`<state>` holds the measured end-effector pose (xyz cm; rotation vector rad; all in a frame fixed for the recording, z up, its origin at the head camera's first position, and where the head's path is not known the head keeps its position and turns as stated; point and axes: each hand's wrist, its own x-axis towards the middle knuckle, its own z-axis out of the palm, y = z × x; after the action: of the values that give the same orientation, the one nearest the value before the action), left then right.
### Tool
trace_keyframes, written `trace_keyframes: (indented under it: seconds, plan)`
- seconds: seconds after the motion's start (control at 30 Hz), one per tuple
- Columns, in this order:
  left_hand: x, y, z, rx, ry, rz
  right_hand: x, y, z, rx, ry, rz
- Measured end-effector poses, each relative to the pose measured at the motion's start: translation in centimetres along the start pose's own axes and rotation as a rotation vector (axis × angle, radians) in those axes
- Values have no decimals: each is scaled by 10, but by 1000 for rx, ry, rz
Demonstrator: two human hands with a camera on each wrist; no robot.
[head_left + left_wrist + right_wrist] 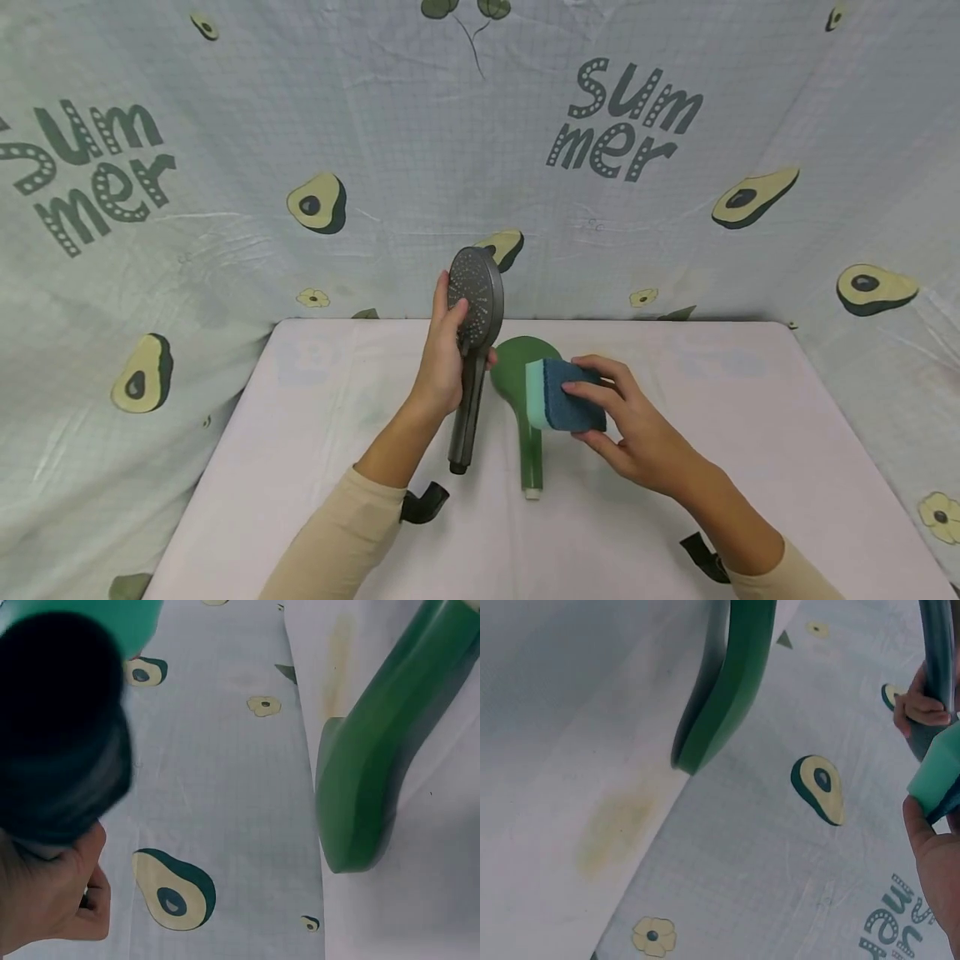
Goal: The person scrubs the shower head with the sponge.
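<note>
A dark grey shower head [476,333] is held up by my left hand [442,354], its thumb on the nozzle face and its fingers round the back. My right hand [637,425] pinches a two-layer sponge [573,400], dark blue on one side and mint green on the other. The sponge is to the right of the grey shower head and apart from it. Below and behind lies a green shower head [530,450] on the table, partly covered by the sponge in the head view. In the right wrist view, the sponge's mint layer [939,769] shows at the right edge.
The pale table [315,417] has its back edge against a hanging sheet [420,167] printed with avocados and lettering. A yellowish stain [615,829] marks the table. Black straps [424,503] sit at both wrists.
</note>
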<state>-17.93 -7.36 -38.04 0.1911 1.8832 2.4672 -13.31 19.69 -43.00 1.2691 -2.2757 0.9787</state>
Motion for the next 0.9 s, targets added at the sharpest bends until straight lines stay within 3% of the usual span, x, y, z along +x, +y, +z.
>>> trace_keyframes:
  seconds: [0.1,0.27,0.5,0.63,0.77,0.9]
  plan:
    - [-1,-1,0,-46,-29,-30,0,0,-1,2,2,0]
    - [-2,-3,1,-21,-65,-66,-1,1,-1,1,5,-5]
    - [-2,-5,1,89,9,-143,-2,-1,0,-9,-15,29]
    - [-4,-9,-1,139,18,-111,-1,-2,-1,-24,-31,60]
    - [-5,-12,-2,101,-6,-90,3,-2,-3,-66,-42,96]
    - [-6,-14,0,19,-85,-101,12,-1,-5,-138,-39,148]
